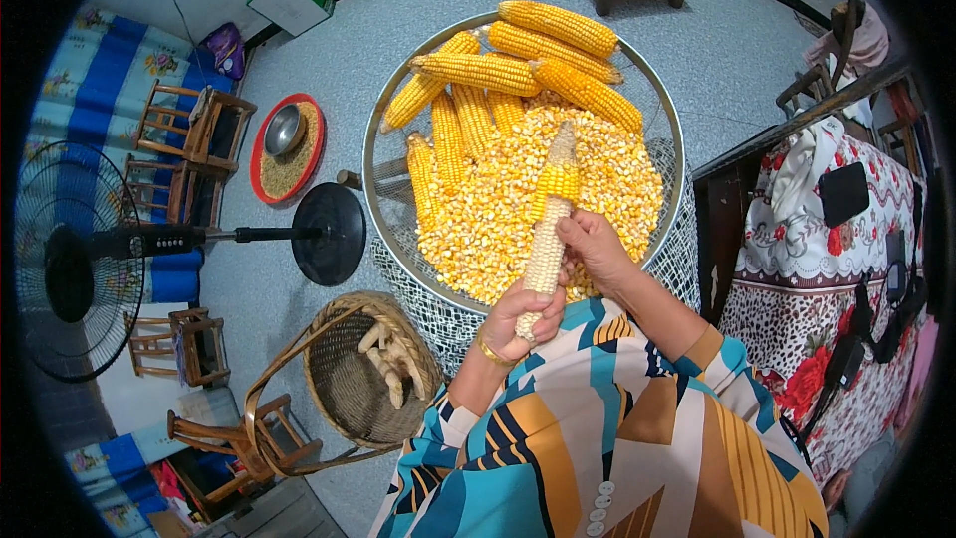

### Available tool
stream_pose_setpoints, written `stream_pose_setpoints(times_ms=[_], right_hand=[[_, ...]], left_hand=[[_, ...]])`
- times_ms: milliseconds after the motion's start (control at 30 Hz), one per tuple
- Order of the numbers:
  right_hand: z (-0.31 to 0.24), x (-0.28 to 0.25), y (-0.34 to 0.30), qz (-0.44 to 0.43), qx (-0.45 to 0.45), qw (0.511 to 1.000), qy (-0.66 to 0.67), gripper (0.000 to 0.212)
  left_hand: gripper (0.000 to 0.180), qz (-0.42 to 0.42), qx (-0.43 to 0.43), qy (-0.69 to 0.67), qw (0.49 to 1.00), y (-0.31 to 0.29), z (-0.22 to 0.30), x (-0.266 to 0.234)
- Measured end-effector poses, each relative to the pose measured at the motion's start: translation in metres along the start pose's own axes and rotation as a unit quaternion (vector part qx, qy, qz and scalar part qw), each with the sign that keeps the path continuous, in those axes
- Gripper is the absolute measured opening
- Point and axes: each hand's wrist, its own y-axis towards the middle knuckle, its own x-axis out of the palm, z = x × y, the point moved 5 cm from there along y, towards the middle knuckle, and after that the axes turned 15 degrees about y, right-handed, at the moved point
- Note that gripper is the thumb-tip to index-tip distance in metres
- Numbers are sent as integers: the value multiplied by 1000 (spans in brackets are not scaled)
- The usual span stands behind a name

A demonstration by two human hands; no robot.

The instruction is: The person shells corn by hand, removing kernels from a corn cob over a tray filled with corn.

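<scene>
A partly stripped corn cob (pixel 544 261) slants up and away over the tray. Most of it is bare and pale, with a band of yellow kernels left toward its far end. My left hand (pixel 510 319), with a gold bracelet at the wrist, is closed round its near end. My right hand (pixel 596 247) grips the middle, thumb on top just below the kernels; its other fingers are partly hidden. Beneath lies a heap of loose kernels (pixel 468 244) in a big round tray with a metal rim (pixel 368 164). Several whole yellow corn ears (pixel 478 73) are piled at its far side.
A woven basket (pixel 334 389) holding bare cobs stands left of my lap. Farther left are a standing fan (pixel 329 234), a red basin (pixel 261 186) of grain with a metal bowl (pixel 285 130), and wooden chairs (pixel 214 130). A table with a floral cloth (pixel 787 284) is at right.
</scene>
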Motion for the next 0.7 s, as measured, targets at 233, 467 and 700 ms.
stream_pose_setpoints(times_ms=[233,467,700], right_hand=[[-12,-1,1,38,-139,974,-175,25],[-8,-1,1,-27,8,988,-152,42],[-10,-3,0,-52,6,988,-144,41]], left_hand=[[30,191,53,207,958,3,4,-7],[34,246,65,338,906,3,7,-6],[37,203,39,323,923,3,11,-3]])
